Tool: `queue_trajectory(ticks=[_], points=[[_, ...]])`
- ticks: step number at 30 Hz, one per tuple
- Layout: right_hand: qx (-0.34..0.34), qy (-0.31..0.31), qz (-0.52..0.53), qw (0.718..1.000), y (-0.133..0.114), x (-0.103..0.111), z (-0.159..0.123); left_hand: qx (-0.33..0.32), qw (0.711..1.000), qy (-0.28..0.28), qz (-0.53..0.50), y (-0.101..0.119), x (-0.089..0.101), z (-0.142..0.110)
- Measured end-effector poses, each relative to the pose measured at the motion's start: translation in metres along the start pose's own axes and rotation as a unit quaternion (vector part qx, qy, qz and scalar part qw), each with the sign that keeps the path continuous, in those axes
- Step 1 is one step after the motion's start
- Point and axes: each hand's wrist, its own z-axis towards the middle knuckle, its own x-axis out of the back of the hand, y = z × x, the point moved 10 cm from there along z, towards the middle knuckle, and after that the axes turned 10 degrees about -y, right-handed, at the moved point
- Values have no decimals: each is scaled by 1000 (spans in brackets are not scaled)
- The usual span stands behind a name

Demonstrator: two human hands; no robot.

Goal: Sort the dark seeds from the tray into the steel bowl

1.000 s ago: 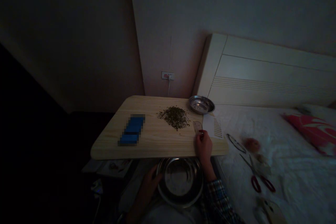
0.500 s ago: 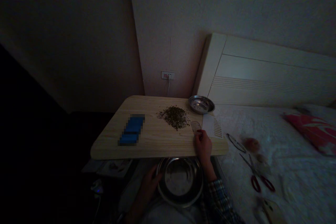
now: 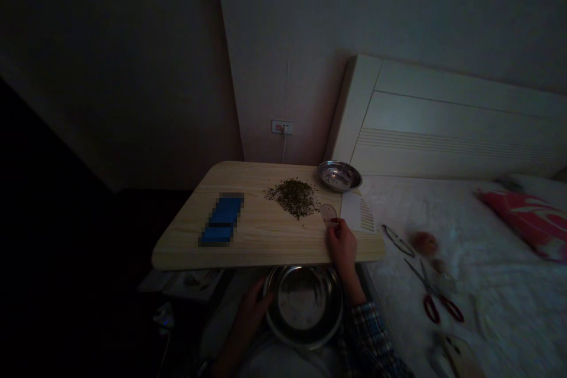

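Observation:
My right hand (image 3: 341, 242) is closed at the front right of the small wooden table (image 3: 261, 253). Its fingertips pinch the near edge of a clear, half-round plastic piece that looks like a protractor (image 3: 328, 213). Just left of that lies a loose heap of small dark green grains (image 3: 296, 196), thinning out at its edges. Below the table edge, a large steel basin (image 3: 303, 339) rests on my lap. My left hand (image 3: 254, 305) grips the basin's left rim, fingers partly in shadow.
A shallow steel bowl (image 3: 339, 176) stands at the table's back right, beside a white slotted sheet (image 3: 354, 212). A pixelated blue object (image 3: 222, 218) lies left. On the bed at right are red-handled scissors (image 3: 430, 295), a dark-edged oval item (image 3: 398, 241) and a phone (image 3: 460, 355).
The clear plastic piece and my right hand have shifted very slightly left, toward the grains. My left hand and the basin have stayed put.

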Motion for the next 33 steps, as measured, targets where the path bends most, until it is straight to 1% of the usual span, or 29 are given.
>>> queue_trajectory(ticks=[6,13,17,23,26,30,33], points=[[0,23,21,1000,3,3,0,2,1000,9,4,4,2,-3],[-11,41,14,999,5,6,0,30,999,25,14,15,7,-10],[-18,32,-4,999,8,2,1,36,999,16,16,15,5,-11],[-4,5,-8,1000,3,-2,2,19,999,19,28,7,6,-6],[-7,8,0,1000,3,0,2,24,999,18,24,9,5,-7],[-6,24,6,1000,3,3,1,36,999,33,18,16,8,-12],[-10,22,10,1000,5,2,1,46,998,31,18,14,8,-11]])
